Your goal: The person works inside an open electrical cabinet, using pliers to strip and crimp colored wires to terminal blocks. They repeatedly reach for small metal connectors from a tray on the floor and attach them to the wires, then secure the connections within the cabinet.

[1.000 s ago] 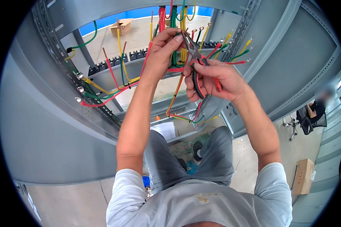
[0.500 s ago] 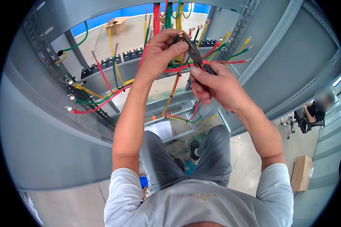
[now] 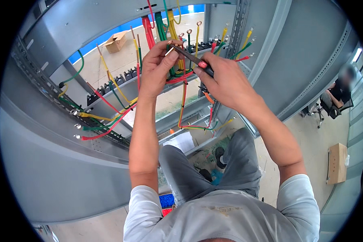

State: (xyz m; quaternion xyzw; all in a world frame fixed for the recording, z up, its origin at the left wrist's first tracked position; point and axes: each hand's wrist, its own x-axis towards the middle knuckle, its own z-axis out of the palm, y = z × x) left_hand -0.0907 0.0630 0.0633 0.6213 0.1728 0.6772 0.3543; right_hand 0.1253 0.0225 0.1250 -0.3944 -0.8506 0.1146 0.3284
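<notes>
My left hand (image 3: 160, 64) is closed in a pinch, with a small copper lug (image 3: 170, 42) at its fingertips. A thin pale strip (image 3: 169, 51) shows between the thumb and forefinger; what it is I cannot make out. My right hand (image 3: 226, 78) grips a pair of pliers (image 3: 188, 56) with dark jaws and red-and-black handles. Their tip reaches the copper piece by my left fingers; whether the jaws bite on it is unclear. Just behind hang red cables (image 3: 148, 34), green cables (image 3: 161, 30) and yellow cables (image 3: 173, 30), bundled from the top beam.
A grey metal cabinet frame (image 3: 88, 20) surrounds my arms. Bare copper-ended wires (image 3: 105, 63) stick up at left, lugged wires (image 3: 246, 40) at right. A black terminal row (image 3: 121, 78) crosses behind. Paper (image 3: 180, 141) lies low. A person (image 3: 339, 90) sits far right, near a carton (image 3: 337, 163).
Both hands have shifted left and slightly down in view, the pliers with them. The pliers have turned flatter, and the right hand now covers more of the handles. The whole view has shifted too.
</notes>
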